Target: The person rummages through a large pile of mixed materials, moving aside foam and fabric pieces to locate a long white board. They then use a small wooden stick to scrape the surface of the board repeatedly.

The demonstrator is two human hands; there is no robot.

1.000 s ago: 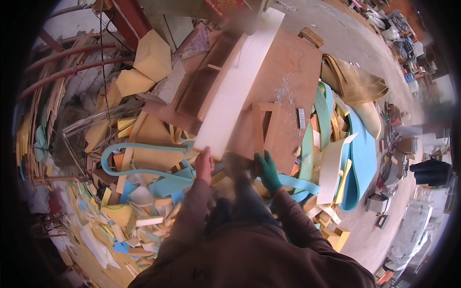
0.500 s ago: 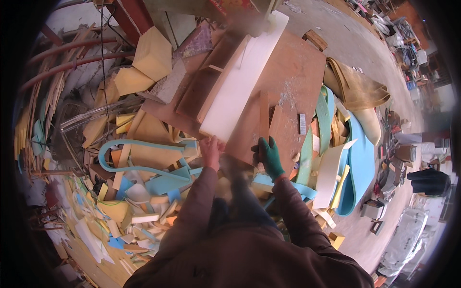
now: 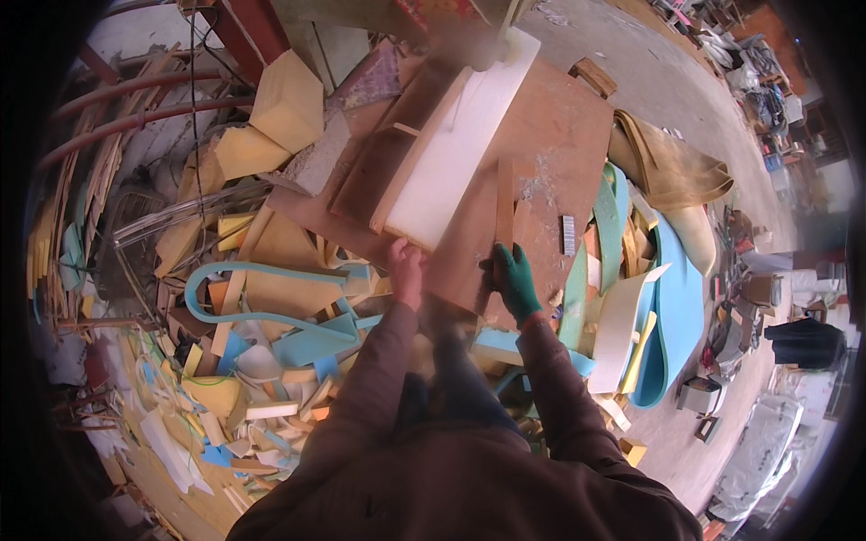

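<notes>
A long white board (image 3: 456, 158) lies slanted across the brown tabletop (image 3: 564, 117), along an upright wooden fence (image 3: 419, 149). My bare left hand (image 3: 409, 273) is at its near end, with bent fingers closed on the edge. My right hand (image 3: 516, 281), in a green glove, is closed around the near end of a narrow brown strip (image 3: 504, 203). A shorter brown piece (image 3: 521, 221) lies beside that strip. Over the board's far end is a blurred machine part (image 3: 478, 47), its details hard to make out.
Foam offcuts (image 3: 262, 379) are heaped at the left, with a curled blue strip (image 3: 194, 293) among them. Bent blue sheets (image 3: 672, 307) and a rolled tan sheet (image 3: 672, 158) stand along the table's right side. A small wooden block (image 3: 593, 77) sits near the far edge.
The white board's near end has shifted slightly away and to the right, my left hand following. My right hand and the brown strip have moved a little forward and right.
</notes>
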